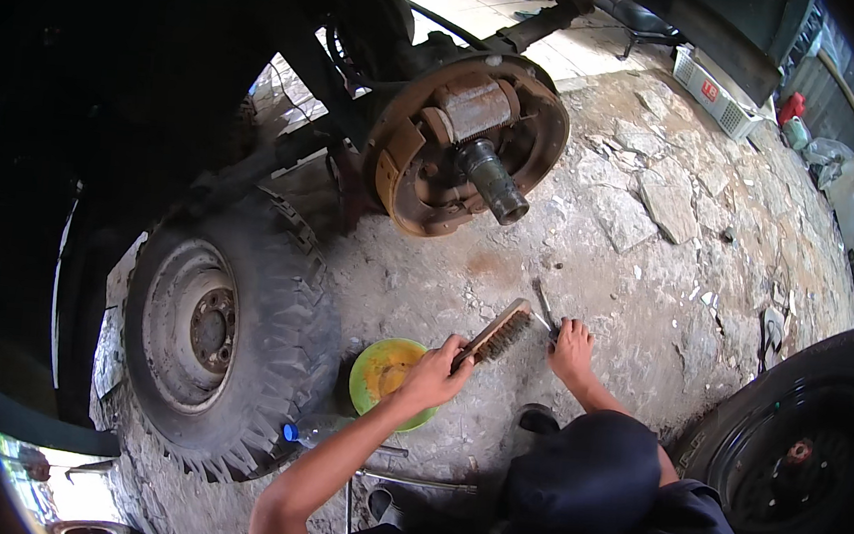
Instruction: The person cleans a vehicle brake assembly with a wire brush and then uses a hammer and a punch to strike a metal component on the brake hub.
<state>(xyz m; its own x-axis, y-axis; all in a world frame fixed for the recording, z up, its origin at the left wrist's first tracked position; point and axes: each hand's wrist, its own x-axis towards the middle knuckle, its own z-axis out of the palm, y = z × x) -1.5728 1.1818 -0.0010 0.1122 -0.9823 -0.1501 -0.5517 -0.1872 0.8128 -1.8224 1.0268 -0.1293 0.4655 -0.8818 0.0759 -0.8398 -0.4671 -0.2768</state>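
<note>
- Head view: gripping, with left hand (430, 376) closed, the near end of a long wooden-backed brush with dark bristles (498, 333), just right of a round green-yellow plastic bowl (360, 390).
- Pinching, with right hand (571, 353) curled shut, the dark near end of a slim metal tool (544, 305); hard to tell whether lifted.
- Best, probably, to keep bristles clear of right knuckles.

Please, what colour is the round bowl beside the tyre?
Bowl: yellow-green, best seen in the head view.

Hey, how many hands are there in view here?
2: the left hand, holding a wooden brush near the green bowl, and the right hand, holding a slim tool. Darkness at left could hide others.
</note>
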